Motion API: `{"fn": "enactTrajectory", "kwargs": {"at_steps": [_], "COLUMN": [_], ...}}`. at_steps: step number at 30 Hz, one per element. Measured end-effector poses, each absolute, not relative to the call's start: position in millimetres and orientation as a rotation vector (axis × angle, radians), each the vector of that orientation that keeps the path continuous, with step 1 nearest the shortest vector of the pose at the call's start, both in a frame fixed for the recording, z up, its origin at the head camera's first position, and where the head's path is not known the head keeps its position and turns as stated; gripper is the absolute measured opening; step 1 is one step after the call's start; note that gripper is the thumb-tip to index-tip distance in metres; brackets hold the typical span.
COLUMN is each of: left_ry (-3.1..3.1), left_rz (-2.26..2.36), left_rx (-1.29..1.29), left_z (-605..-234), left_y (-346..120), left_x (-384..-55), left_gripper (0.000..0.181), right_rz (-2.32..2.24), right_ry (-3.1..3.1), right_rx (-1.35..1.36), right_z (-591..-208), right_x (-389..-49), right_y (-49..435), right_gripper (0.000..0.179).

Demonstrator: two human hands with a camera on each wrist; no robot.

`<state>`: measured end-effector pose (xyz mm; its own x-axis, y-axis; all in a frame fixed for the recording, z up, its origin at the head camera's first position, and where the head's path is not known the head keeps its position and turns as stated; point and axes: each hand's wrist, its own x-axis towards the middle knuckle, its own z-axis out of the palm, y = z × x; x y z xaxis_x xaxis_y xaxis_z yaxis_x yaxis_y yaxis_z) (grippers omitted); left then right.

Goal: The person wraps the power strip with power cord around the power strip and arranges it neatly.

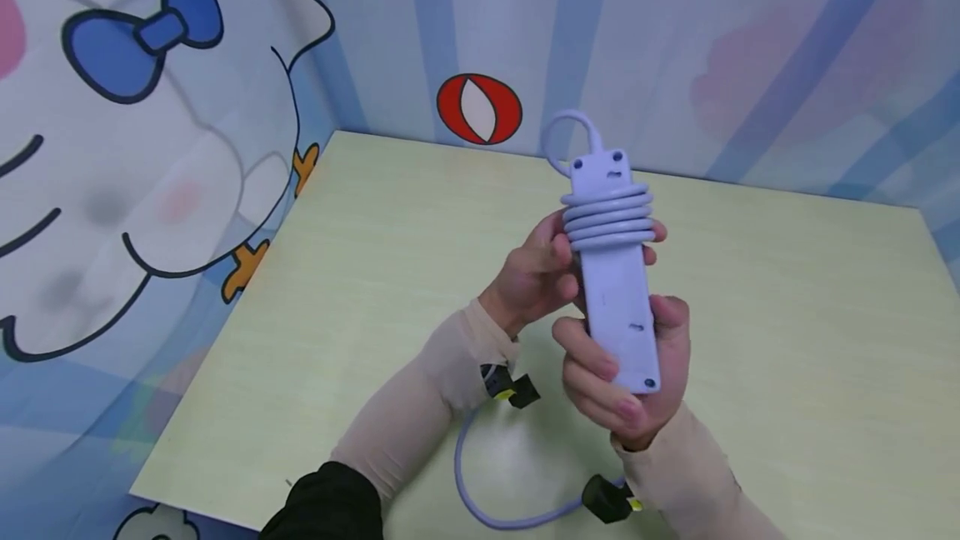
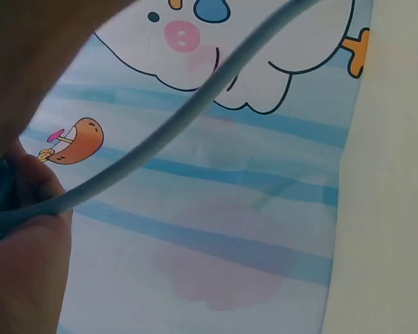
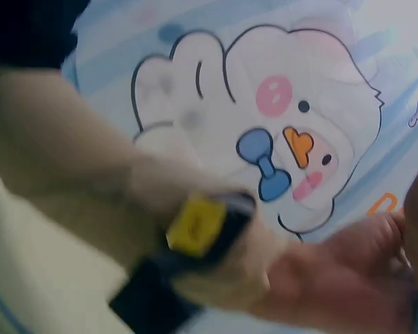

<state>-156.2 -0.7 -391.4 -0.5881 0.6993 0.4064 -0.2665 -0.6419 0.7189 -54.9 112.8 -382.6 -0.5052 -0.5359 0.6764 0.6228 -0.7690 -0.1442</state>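
Note:
Above the table, my hands hold a lavender power strip (image 1: 618,294), its plain back with screw holes and hanging slots toward me. Several turns of its cord (image 1: 607,215) wrap round the upper part, and a small loop stands up at the top end. My left hand (image 1: 536,273) grips it at the wound turns, fingertips showing past the far edge. Lower down, my right hand (image 1: 611,398) clasps the bottom end between thumb and fingers. A loose cord length (image 1: 495,521) loops below the hands; in the left wrist view the cord (image 2: 174,122) runs taut-looking from the hand.
The pale table (image 1: 375,207) lies below, backed by a blue striped wall (image 1: 645,48) and a cartoon-printed wall (image 1: 150,148) on the left. Each wrist wears a black camera, such as the left one (image 1: 510,386). The sleeved left forearm (image 3: 76,153) crosses the right wrist view.

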Motion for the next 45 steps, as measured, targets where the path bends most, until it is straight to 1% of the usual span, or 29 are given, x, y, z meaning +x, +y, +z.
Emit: {"fn": "enactTrajectory", "kwargs": {"at_steps": [1,3,5,7,8,10,12,13,14,16,17,19,21,24,26,28,32,35,40,43,45], "left_ry": [0.865,0.977,1.142,1.323,1.400,1.528,1.609,1.636,1.659,1.692,1.697,1.710,1.712,1.652,1.584,1.495,1.369,1.305,1.254,1.237,1.230], "left_rz": [2.243,2.277,2.286,2.271,2.260,2.242,2.257,2.275,2.290,2.309,2.314,2.301,2.280,2.286,2.307,2.336,2.375,2.402,2.405,2.398,2.394], "left_rx": [0.927,0.895,0.871,0.859,0.847,0.838,0.817,0.808,0.803,0.805,0.808,0.810,0.795,0.751,0.724,0.713,0.730,0.748,0.799,0.831,0.844], "left_z": [-390.1,-387.3,-383.8,-379.1,-376.6,-372.1,-369.2,-368.6,-368.2,-368.1,-368.2,-368.8,-369.3,-370.2,-370.8,-371.3,-372.3,-374.0,-380.1,-384.8,-387.2], "left_y": [-2.4,-7.4,-12.4,-14.8,-15.0,-12.4,-8.5,-6.6,-4.9,-2.8,-2.6,-2.5,-3.4,-5.7,-7.4,-8.7,-9.6,-7.8,-1.3,1.0,1.6], "left_x": [-156.0,-156.1,-156.1,-155.1,-154.2,-151.7,-148.7,-147.5,-146.3,-144.9,-144.9,-146.1,-148.1,-151.1,-152.0,-152.5,-151.8,-150.0,-147.1,-147.3,-147.9], "left_gripper": [0.142,0.144,0.149,0.154,0.155,0.154,0.147,0.139,0.128,0.110,0.103,0.106,0.103,0.089,0.074,0.066,0.057,0.057,0.062,0.071,0.081], "right_rz": [-2.306,-2.418,-2.464,-2.336,-2.204,-1.924,-1.685,-1.591,-1.520,-1.444,-1.425,-1.413,-1.444,-1.495,-1.525,-1.559,-1.615,-1.674,-1.804,-1.881,-1.929], "right_ry": [-0.014,0.413,1.011,1.690,2.010,2.503,2.861,3.005,3.121,3.284,3.326,3.329,3.222,2.996,2.879,2.801,2.720,2.651,2.516,2.436,2.381], "right_rx": [-0.946,-0.867,-0.713,-0.491,-0.360,-0.122,0.047,0.099,0.139,0.169,0.172,0.148,0.123,0.100,0.092,0.090,0.091,0.101,0.084,0.029,-0.023], "right_z": [-383.4,-381.8,-376.4,-368.3,-363.8,-359.7,-361.1,-363.4,-365.6,-370.6,-371.8,-371.4,-367.5,-362.7,-361.2,-360.6,-357.3,-356.0,-356.8,-358.8,-360.0], "right_x": [-55.7,-55.7,-54.3,-51.8,-50.0,-48.3,-49.3,-50.4,-51.9,-55.6,-57.0,-58.4,-57.7,-56.8,-55.5,-54.3,-50.9,-48.9,-45.1,-43.8,-43.4], "right_y": [119.3,133.9,147.0,153.8,154.2,149.0,139.4,134.6,130.3,123.8,121.9,121.6,123.8,125.8,125.4,123.6,121.2,121.6,125.6,127.8,129.1], "right_gripper": [0.066,0.057,0.045,0.037,0.037,0.050,0.062,0.065,0.065,0.059,0.056,0.052,0.051,0.055,0.058,0.059,0.054,0.051,0.053,0.053,0.050]}}
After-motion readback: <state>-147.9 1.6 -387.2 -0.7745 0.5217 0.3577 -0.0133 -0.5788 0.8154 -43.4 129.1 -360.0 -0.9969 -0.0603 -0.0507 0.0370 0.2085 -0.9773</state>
